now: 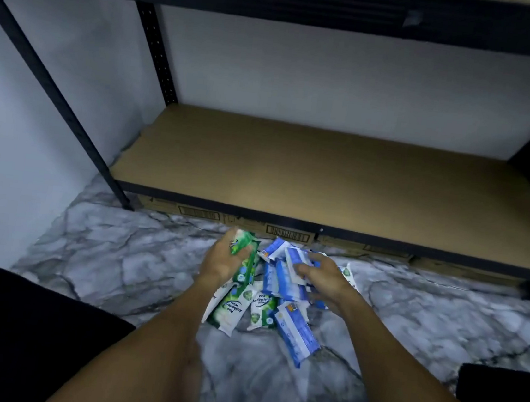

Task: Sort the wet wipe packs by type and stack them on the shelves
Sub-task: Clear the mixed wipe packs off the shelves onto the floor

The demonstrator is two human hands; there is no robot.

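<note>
left hand (222, 258): fingers curled round a green plastic wet wipe pack (244, 251) | right hand (321, 275): fingers curled, gripping a blue-and-white plastic wet wipe pack (295, 260) | loose pile of green and blue packs (265, 306): on the grey marble-patterned floor (119, 250), just before the bare brown board bottom shelf (309, 179) of the black metal rack (55, 91)

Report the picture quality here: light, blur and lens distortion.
Head view: dim, bluish light; the black metal shelf uprights splay from wide-angle distortion; the left hand gripping a green wipe pack and the right hand gripping a blue-and-white wipe pack are slightly motion-blurred; print on the green-and-white wipe pack on the grey marble floor is legible.
</note>
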